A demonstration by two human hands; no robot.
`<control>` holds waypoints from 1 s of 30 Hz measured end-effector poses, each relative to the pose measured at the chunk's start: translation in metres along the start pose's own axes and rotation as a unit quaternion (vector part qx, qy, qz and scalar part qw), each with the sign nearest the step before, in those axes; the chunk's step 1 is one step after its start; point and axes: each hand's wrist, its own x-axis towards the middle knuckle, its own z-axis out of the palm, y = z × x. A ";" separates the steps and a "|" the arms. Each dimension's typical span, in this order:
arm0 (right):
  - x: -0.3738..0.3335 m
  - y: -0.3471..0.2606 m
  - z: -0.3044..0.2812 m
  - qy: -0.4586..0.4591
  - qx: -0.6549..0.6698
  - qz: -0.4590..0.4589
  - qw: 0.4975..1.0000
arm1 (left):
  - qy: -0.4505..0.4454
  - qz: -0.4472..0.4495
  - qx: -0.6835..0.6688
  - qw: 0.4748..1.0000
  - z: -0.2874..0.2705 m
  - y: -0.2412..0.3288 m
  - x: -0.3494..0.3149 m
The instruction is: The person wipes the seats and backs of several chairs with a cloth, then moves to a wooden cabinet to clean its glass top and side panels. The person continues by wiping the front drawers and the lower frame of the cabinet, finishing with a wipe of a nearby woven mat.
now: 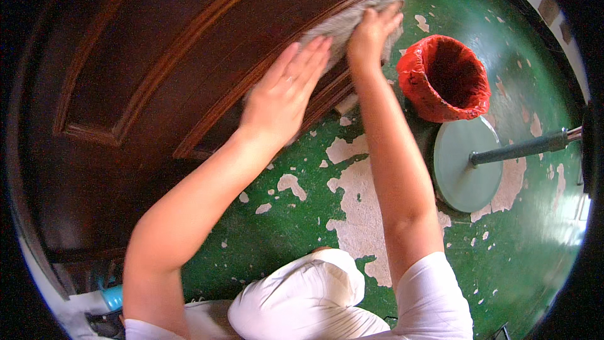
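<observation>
Wiping the door calls, by judgement, for a stable low stance, even pressure and overlapping strokes along the moulding. Nearest the body, the bent knee lies below the arms; leave it clear of the stroke. The left arm bends at the elbow and angles forward to the right. The left hand is flattened, fingers extended, slightly fanned and blurred, over the lower part of the cloth; firm contact cannot be confirmed. The right arm reaches farther, nearly straight. The right hand lies over the upper part of the cloth with fingers spread; whether it pinches a fold cannot be told. The cloth lies along the moulding, reaching the door's far edge. Fold it into a flat pad, press it into the grooves with the fingertips, and turn it as dirt collects. Right of the hands stands a red bin on the green floor; allow clearance on that side.
</observation>
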 end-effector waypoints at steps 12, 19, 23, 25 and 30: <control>-0.179 -0.099 0.018 -0.043 0.130 0.064 0.988 | -0.131 0.030 0.056 0.989 -0.012 -0.009 -0.156; -0.143 -0.074 0.017 -0.017 0.100 0.017 0.995 | -0.155 0.052 -0.003 0.986 -0.011 -0.011 -0.118; -0.052 -0.016 -0.001 0.019 0.092 0.005 0.996 | -0.026 0.013 -0.070 0.997 0.021 0.016 -0.024; -0.010 0.002 -0.006 0.048 0.124 0.009 0.991 | 0.010 0.006 -0.006 1.000 0.028 0.022 0.010; -0.029 0.001 -0.011 0.011 0.105 0.043 0.993 | -0.022 0.012 0.016 1.000 0.026 0.018 -0.015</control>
